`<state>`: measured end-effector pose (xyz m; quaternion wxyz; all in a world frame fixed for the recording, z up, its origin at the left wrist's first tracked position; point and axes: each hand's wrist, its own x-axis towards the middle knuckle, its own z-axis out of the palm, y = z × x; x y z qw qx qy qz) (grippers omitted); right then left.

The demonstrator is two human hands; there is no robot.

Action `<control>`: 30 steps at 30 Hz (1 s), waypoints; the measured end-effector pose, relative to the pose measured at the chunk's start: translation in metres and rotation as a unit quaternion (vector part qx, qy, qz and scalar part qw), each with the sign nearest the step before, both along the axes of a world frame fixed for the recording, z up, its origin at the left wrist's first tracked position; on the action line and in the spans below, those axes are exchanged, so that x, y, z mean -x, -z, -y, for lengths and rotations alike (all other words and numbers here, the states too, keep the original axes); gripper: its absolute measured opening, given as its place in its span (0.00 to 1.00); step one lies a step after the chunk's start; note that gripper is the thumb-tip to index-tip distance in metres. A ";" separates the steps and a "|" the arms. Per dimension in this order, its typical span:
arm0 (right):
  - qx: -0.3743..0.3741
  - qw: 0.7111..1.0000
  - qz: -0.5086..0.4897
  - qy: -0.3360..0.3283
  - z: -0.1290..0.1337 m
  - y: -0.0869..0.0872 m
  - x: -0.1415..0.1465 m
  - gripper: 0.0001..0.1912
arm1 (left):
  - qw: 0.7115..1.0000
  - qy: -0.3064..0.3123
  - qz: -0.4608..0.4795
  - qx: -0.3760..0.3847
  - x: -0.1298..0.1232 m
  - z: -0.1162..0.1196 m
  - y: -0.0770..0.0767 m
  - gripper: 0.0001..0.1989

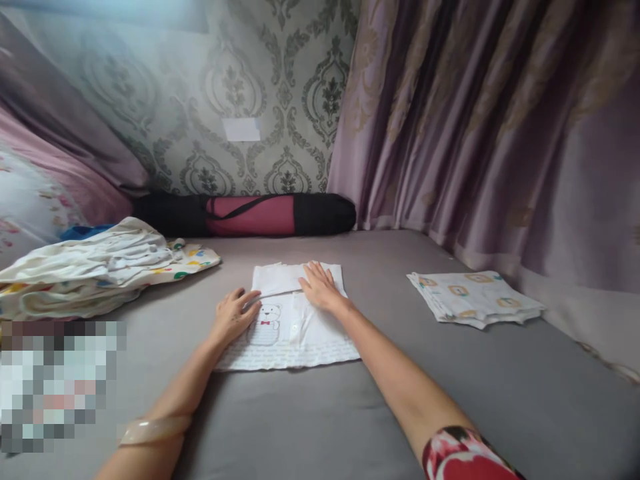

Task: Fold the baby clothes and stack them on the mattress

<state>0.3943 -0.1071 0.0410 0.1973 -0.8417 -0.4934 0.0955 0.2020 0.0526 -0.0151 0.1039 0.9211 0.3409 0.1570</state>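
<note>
A small white garment (295, 337) with a bear print and buttons lies flat on the grey bed (320, 413) in front of me, its top part folded down. My left hand (233, 315) rests flat on the garment's left edge, fingers spread, beside the bear. My right hand (320, 287) presses flat on the folded upper part. Neither hand grips anything.
A folded patterned cloth (475, 298) lies to the right. A heap of white and coloured clothes (95, 267) sits at the left. A rolled red mat in a black bag (250, 215) lies against the wallpapered wall. Purple curtains (500, 133) hang along the right side.
</note>
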 end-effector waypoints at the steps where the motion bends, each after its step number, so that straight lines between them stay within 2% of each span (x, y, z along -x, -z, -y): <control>1: 0.002 1.000 0.016 -0.014 0.013 -0.001 0.003 0.32 | 1.000 0.002 0.000 -0.005 0.000 -0.001 0.001 0.21; 5: 0.022 0.997 0.053 -0.048 0.056 0.005 0.014 0.32 | 1.000 0.004 -0.002 -0.013 0.000 -0.003 0.004 0.21; 8: 0.048 0.996 0.042 -0.054 0.072 0.015 0.016 0.33 | 1.000 0.002 -0.014 -0.007 0.001 -0.002 0.000 0.21; 15: 0.031 0.997 0.047 -0.054 0.074 0.029 0.013 0.33 | 0.999 0.005 -0.051 -0.001 0.001 0.002 -0.007 0.23; 24: 0.021 0.997 0.051 -0.054 0.073 0.029 0.013 0.32 | 0.999 0.007 -0.053 -0.010 0.001 -0.004 -0.001 0.23; 30: 0.036 0.997 0.042 -0.061 0.075 0.026 0.013 0.32 | 0.999 0.029 -0.013 -0.009 0.003 -0.007 0.001 0.24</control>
